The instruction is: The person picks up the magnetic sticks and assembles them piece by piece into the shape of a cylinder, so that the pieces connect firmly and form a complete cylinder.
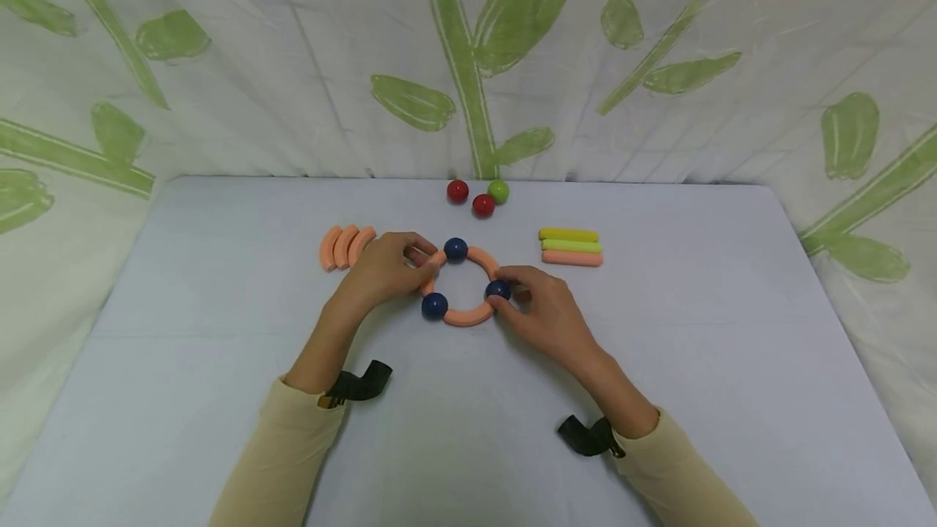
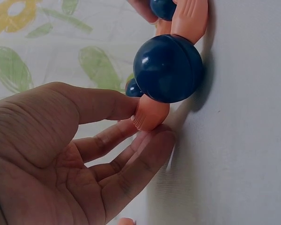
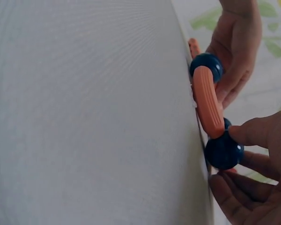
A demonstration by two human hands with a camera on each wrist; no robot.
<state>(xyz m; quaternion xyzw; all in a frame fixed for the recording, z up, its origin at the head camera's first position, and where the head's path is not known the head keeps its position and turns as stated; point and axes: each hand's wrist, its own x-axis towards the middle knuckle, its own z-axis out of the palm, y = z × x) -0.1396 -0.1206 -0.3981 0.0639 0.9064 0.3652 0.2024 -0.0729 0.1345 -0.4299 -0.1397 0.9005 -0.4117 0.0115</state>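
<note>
A ring of matte, ribbed orange curved pieces joined by three glossy dark-blue balls lies mid-desk. The left hand pinches its left arc; the right hand pinches the right-side ball.

Pale lavender-grey tabletop under soft even light, backed by a creased white curtain (green leaves, yellow flowers).
</note>
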